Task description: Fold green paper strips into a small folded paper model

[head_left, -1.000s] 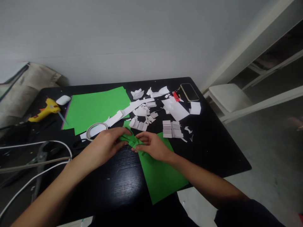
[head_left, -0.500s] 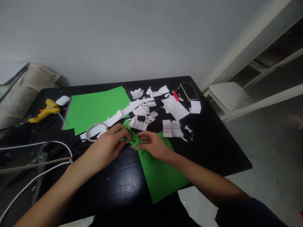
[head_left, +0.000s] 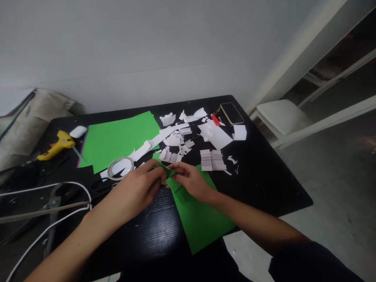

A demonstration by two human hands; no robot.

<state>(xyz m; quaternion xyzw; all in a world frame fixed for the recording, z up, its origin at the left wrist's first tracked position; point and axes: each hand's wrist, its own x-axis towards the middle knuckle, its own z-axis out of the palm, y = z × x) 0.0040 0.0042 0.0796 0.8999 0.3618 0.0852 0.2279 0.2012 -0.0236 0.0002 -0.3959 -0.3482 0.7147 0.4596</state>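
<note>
Between my two hands is a small folded piece of green paper (head_left: 168, 171), partly hidden by the fingers. My left hand (head_left: 143, 182) pinches its left side, and my right hand (head_left: 189, 181) grips its right side. Under my right hand lies a larger green sheet (head_left: 199, 221), reaching the table's front edge. Just beyond the hands, folded white paper pieces (head_left: 170, 155) and small scraps lie in a loose pile. Left of my left hand a roll of tape (head_left: 109, 169) rests flat on a white paper strip (head_left: 143, 149).
The black table (head_left: 264, 188) also bears a stack of green sheets (head_left: 117, 135), a yellow glue gun (head_left: 58, 145), a white case (head_left: 78, 131), a phone (head_left: 232, 113), a red item (head_left: 215, 119) and folded white paper (head_left: 213, 160). A white cable (head_left: 73, 183) loops at left. A white stool (head_left: 283, 115) stands right.
The small green paper is now turned and bent up more between my fingers, and my hands have drawn slightly closer together. The view has shifted a little.
</note>
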